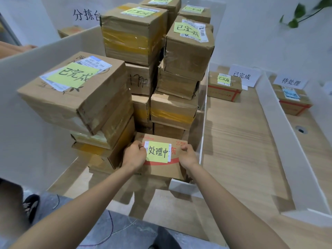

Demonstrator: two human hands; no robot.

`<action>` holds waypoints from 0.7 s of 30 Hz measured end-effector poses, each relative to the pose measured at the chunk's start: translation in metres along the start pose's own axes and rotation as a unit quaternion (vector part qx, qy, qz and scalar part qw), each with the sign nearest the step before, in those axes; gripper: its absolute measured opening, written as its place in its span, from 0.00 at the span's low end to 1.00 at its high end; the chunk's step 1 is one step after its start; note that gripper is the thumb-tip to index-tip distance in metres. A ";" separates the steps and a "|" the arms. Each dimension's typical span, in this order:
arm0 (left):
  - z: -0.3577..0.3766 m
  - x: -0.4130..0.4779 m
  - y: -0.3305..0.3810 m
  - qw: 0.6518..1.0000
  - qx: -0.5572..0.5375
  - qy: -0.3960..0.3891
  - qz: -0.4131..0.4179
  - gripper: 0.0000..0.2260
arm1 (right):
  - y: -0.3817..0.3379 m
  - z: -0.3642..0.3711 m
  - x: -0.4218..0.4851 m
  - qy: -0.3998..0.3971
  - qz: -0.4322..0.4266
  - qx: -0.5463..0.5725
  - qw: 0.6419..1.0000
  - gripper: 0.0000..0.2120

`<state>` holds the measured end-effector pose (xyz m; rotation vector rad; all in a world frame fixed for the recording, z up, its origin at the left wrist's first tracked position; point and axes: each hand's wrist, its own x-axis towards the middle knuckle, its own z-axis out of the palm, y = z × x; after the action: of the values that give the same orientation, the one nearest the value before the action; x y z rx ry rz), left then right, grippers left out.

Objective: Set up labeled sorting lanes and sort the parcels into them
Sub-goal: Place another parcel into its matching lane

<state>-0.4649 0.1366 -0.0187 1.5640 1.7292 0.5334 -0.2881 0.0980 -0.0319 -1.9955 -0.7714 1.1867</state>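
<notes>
A flat brown cardboard parcel (161, 168) bearing a yellow sticky note (157, 151) is gripped at two opposite edges: the left hand (135, 155) is curled round its 9 o'clock edge, the right hand (187, 155) round its 3 o'clock edge. The parcel is placed over the light wooden table (233, 141), just at 6 o'clock of a tall stack of taped brown cartons (136, 33); a white divider board (280, 132) is seen at 3 o'clock

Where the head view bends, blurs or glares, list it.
Head view: the wide lens bows the white divider towards the frame edge. Head view: light is soft and even, with a faint shadow under the held parcel. Head view: the taped box shows mild sheen; the plant is blurred, while the parcel's yellow note reads sharp.
</notes>
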 end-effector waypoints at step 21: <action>-0.051 -0.067 0.064 0.983 -0.095 0.082 0.135 0.10 | -0.050 -0.062 -0.077 0.004 -0.103 0.149 0.983 0.23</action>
<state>-0.4602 0.0908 0.0768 1.6640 1.5379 0.9576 -0.2705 0.0534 0.0678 -1.6330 -0.7290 1.1010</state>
